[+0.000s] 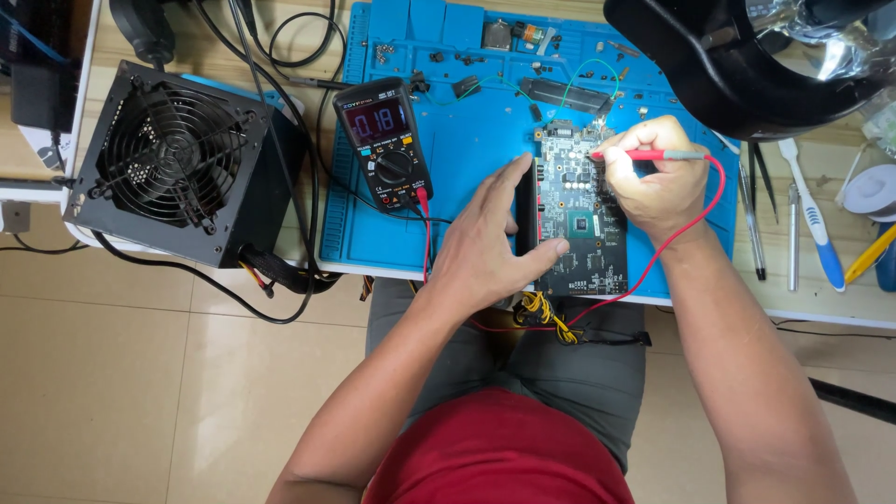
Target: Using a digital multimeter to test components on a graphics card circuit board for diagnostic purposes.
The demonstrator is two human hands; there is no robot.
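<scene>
Left hand (495,247): we press it, open, on the circuit board (581,219) to steady it.
Right hand (653,177): we pinch the red probe (653,155), tip on the board.

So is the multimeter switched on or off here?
On: the multimeter display is lit with red digits.

Black power supply unit (177,163), fan grille facing up, sits at the left edge of the desk, partly off the blue work mat (448,131). Small screws and loose components lie scattered along the mat's top trays. Large black magnifier lamp head (747,61) overhangs the upper right. To the right of the mat: tweezers (754,210), a white-and-blue toothbrush (812,215), a solder spool (873,189).
</scene>
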